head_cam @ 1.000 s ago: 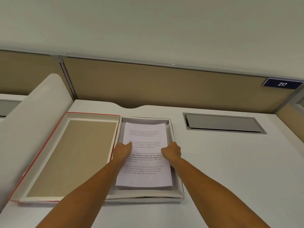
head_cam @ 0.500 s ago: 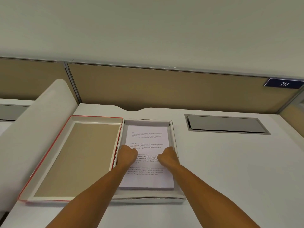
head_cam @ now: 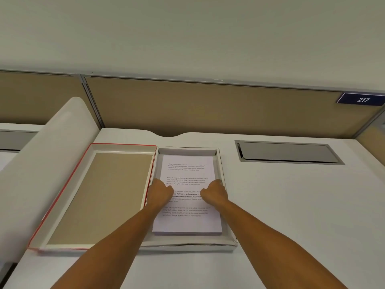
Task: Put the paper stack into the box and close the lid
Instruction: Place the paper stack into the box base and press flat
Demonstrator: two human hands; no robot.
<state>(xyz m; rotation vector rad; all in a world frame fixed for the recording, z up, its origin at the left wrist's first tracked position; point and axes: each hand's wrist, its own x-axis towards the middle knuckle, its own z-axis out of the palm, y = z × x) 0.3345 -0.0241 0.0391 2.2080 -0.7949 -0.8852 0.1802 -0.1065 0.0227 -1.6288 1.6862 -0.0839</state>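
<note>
A white paper stack (head_cam: 187,163) with printed text lies flat inside the shallow white box (head_cam: 230,230) on the desk. My left hand (head_cam: 160,193) is curled on the stack's left edge and my right hand (head_cam: 214,193) on its right edge, both about halfway along; the fingertips are hidden. The lid (head_cam: 108,195), red-edged with a tan inside, lies open and flat, touching the box's left side.
A white curved divider (head_cam: 41,163) rises along the lid's left side. A grey recessed hatch (head_cam: 287,152) sits in the white desk (head_cam: 302,215) to the right of the box. A tan partition (head_cam: 208,109) with a "217" sign (head_cam: 362,99) closes the back.
The stack, tilted and skewed a second ago, now lies straight and flat in the box. Both hands have stayed on its side edges, shifting slightly outward.
</note>
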